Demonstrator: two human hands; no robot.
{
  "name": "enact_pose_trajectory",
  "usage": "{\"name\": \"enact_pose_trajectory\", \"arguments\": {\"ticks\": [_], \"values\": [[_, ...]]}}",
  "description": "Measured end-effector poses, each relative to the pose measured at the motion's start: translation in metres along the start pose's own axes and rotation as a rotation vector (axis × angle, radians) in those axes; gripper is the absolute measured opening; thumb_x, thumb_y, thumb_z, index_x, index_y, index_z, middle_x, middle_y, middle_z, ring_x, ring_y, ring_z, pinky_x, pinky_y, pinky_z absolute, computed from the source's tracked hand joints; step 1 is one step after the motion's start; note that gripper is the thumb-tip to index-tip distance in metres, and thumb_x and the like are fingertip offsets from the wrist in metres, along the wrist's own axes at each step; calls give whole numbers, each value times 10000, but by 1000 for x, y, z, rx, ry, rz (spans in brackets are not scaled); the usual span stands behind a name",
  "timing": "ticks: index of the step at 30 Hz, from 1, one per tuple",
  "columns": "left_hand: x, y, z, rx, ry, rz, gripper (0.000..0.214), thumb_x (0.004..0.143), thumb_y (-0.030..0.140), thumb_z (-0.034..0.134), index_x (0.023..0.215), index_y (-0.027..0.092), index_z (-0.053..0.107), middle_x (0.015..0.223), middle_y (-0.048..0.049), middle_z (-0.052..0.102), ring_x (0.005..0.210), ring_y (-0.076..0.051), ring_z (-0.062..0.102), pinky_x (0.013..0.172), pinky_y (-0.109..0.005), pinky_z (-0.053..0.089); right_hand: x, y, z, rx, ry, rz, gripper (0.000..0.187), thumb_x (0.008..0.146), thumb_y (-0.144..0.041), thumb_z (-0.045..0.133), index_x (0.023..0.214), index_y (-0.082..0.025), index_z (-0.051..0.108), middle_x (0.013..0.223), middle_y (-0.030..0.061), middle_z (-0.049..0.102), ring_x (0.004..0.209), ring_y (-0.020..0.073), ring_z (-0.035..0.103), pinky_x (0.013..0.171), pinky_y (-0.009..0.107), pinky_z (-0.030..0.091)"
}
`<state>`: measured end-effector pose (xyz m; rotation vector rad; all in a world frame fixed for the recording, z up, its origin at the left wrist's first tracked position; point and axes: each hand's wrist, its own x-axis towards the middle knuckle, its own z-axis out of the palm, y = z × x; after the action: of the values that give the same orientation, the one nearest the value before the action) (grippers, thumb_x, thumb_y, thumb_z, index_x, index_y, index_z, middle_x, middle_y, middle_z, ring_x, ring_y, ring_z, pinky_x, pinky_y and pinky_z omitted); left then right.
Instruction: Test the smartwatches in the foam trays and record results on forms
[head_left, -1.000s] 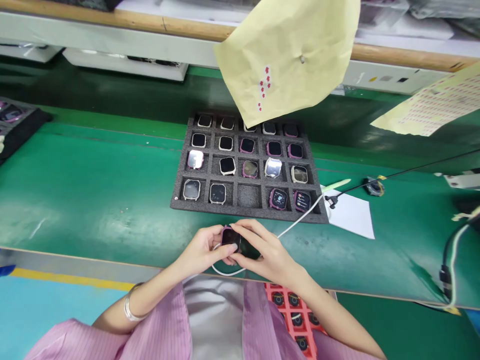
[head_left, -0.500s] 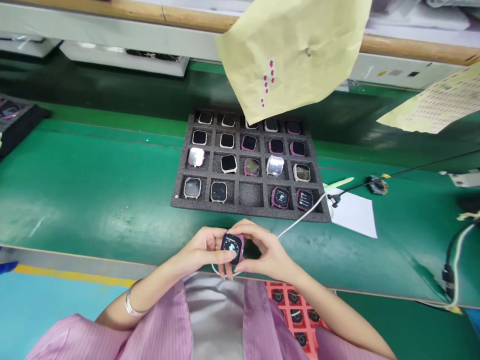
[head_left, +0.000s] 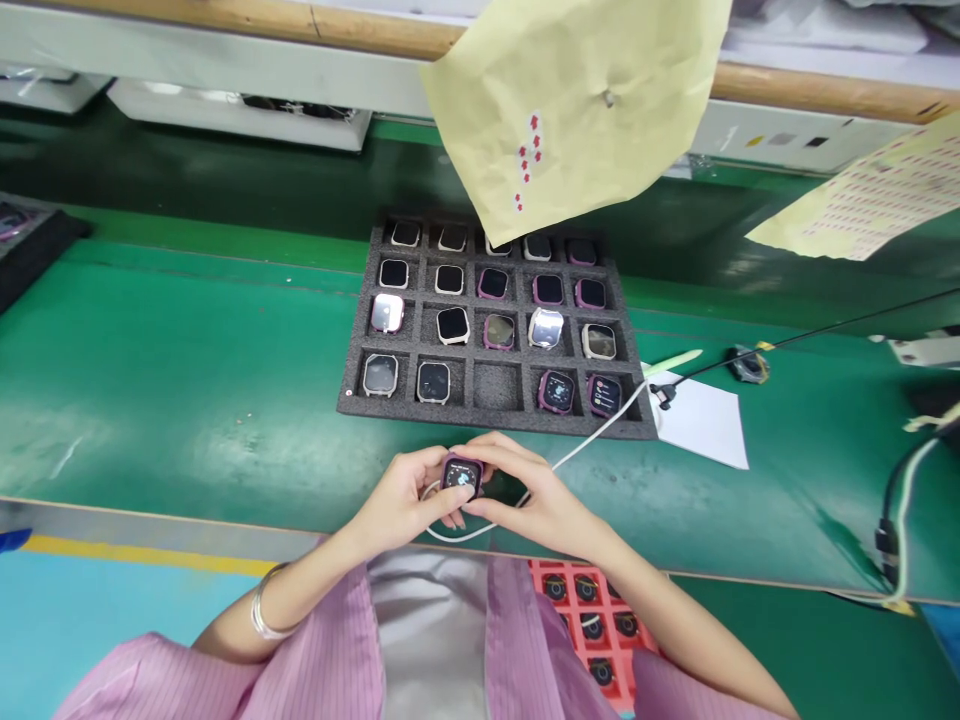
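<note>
Both my hands hold one small purple smartwatch body [head_left: 461,473] with a lit screen, just above the near edge of the green bench. My left hand [head_left: 401,498] grips its left side with curled fingers. My right hand [head_left: 536,495] pinches its right side and top. A white cable [head_left: 592,440] runs from under my hands up to the right. Beyond my hands lies a black foam tray [head_left: 495,412] with several watch bodies in its cells; one cell in the front row is bare.
A yellow paper sheet [head_left: 577,100] hangs over the tray's back. White paper [head_left: 705,430], a pale green stick [head_left: 671,362] and a small black clip [head_left: 748,365] lie right of the tray. A red tray of parts [head_left: 592,620] sits under the bench. Cables [head_left: 896,520] hang at right.
The watch body turned screen-up in my hands and its screen came into view; my hands shifted slightly forward over the bench edge.
</note>
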<state>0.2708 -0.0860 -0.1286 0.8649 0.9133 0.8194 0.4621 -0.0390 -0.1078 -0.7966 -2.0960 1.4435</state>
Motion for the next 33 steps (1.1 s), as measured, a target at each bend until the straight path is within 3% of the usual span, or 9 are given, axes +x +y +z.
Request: {"name": "enact_pose_trajectory", "arguments": {"ticks": [5,25,33], "values": [[1,0,1,25,25,-19,309,815,359,675,985,118,585,795,-25,639,589,-105,617,583,-228,542,0,3,2,-79,17,-56,490,863,-216,682,1322,-245,514,1139,86,566,1039,205,576,900,360,504],[0,-2,2,109,44,-18,260,852,320,630,981,109,552,751,-14,628,606,-112,638,582,-216,541,-2,5,4,-206,21,-84,506,893,-256,642,1366,-238,463,1147,97,566,1029,212,586,870,348,523],[1,0,-1,27,8,-43,325,821,368,669,986,110,561,768,-27,637,584,-109,629,558,-211,537,-2,4,4,-194,17,-84,527,881,-254,658,1370,-223,464,1162,104,559,1036,207,577,881,338,508]]}}
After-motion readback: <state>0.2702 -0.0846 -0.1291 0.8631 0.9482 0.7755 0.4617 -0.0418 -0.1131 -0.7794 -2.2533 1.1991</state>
